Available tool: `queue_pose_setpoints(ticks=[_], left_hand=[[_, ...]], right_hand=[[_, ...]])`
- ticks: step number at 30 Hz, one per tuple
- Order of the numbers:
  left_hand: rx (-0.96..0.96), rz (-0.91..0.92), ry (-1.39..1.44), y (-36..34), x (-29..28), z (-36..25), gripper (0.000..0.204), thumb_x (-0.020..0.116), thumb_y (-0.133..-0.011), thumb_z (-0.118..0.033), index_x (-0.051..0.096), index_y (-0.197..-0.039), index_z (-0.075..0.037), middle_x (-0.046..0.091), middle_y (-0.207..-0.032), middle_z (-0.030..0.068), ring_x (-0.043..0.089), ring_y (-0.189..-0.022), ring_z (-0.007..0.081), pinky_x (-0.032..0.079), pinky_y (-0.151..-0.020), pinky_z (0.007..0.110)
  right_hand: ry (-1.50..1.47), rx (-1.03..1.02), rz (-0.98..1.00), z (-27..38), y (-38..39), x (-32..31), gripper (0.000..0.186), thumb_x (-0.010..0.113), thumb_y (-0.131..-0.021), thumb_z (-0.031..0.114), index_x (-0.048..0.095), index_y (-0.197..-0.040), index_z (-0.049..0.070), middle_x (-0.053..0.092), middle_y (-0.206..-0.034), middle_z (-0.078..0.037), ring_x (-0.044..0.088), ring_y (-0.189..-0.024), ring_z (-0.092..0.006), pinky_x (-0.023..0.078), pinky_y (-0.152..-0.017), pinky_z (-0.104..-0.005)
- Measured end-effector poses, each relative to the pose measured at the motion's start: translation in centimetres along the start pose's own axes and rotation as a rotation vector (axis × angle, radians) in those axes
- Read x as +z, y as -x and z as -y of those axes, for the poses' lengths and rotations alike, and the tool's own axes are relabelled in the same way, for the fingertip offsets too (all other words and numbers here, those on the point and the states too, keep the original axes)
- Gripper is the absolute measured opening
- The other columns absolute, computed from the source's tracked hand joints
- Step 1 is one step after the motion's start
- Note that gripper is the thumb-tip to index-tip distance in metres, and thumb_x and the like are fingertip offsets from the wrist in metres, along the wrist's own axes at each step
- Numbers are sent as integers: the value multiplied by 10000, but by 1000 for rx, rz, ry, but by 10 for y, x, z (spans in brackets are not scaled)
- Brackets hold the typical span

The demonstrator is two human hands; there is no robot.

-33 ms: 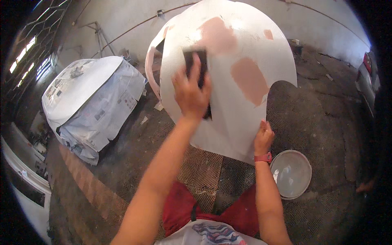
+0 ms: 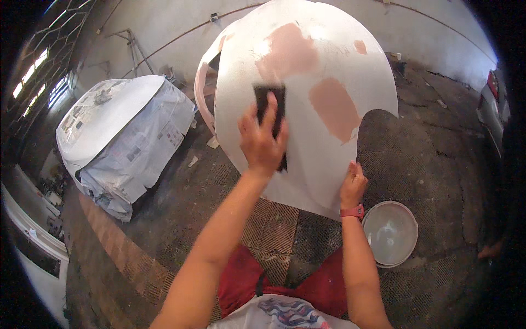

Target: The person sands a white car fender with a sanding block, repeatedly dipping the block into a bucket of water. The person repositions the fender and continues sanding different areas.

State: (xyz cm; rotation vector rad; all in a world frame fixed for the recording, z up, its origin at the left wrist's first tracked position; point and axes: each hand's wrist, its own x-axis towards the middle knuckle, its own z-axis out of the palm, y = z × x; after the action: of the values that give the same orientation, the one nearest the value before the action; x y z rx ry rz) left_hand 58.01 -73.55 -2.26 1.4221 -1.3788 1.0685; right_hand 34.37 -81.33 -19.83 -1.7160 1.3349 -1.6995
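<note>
Seen from above, the person's two hands, the left hand (image 2: pixel 263 145) and the right hand (image 2: pixel 353 187), are ungloved, and both forearms are bare as far as the lower edge of the view. The right wrist wears a red wristband (image 2: pixel 352 211) with a small, squarish red piece on it, like a watch; its details are too small to make out. Below are a pale, whitish shirt (image 2: pixel 246 317) with a wavy dark-blue print (image 2: pixel 289 310) and a touch of pinkish red, and deep red legwear (image 2: pixel 241 271) with a narrow black strip (image 2: pixel 260 282).
</note>
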Motion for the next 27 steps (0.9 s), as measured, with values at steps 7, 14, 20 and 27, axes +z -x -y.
queue_pose_setpoints(ticks=[7,14,20,27], left_hand=[[-101,13,-56,-116,0,8,629,733,-1017,-414,635,-1599,-197,674,-1242,233,620,-1192,435,511,-1059,528],[5,52,-22,-13,-3,-6,674,754,-1000,-388,602,-1641,-241,625,-1338,208,597,-1244,416,494,-1118,524],[-138,245,-103,-151,9,40,588,659,-1058,-498,665,-1547,-170,691,-1351,298,620,-1293,472,468,-1118,568],[99,-57,-18,-18,8,3,628,760,-997,-422,646,-1592,-259,646,-1422,266,621,-1292,447,489,-1132,583]], right_hand=[[-2,-9,15,0,1,5,623,491,-1184,506,660,-940,-42,631,-770,-333,640,-766,-566,437,-653,-607],[30,33,44,-20,-6,7,625,487,-1181,512,690,-969,-41,648,-805,-350,641,-801,-584,441,-670,-611],[-28,-19,-7,0,-1,10,583,512,-1183,467,744,-1052,-52,663,-859,-370,657,-828,-578,469,-704,-614],[78,86,93,-18,-8,6,550,539,-1177,463,756,-1079,-32,697,-905,-336,690,-856,-549,515,-710,-550]])
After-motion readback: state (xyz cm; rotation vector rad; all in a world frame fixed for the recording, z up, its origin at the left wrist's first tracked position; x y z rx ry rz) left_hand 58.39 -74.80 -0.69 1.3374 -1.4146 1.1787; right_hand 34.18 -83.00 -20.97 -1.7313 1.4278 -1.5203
